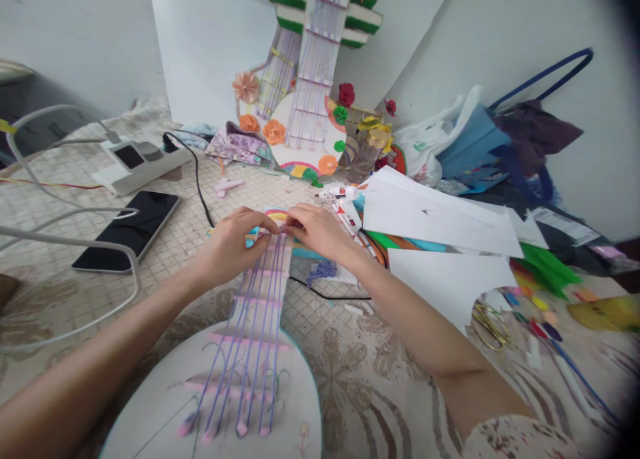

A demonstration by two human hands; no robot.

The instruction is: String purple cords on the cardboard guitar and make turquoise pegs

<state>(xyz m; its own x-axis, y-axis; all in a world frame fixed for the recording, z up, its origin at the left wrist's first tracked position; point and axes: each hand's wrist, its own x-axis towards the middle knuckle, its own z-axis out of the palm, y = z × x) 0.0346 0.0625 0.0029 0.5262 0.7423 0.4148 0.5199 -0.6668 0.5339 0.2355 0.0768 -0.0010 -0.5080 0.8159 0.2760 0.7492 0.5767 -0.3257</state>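
A handmade paper string instrument [235,385] lies in front of me, with a round white body, pink cross bars and purple strings running up a narrow neck [265,272]. My left hand [235,242] and my right hand [320,231] meet at the top of the neck, near a rainbow-coloured head piece [277,215]. Both hands have their fingers pinched together on the strings there. A finished model of the same kind [305,112], with paper flowers, leans against the wall behind.
A black phone [131,229] and a white power strip [137,162] with cables lie to the left. White paper sheets [435,215], coloured paper, markers and gold scissors [487,322] lie to the right. Bags [495,139] are piled at the back right.
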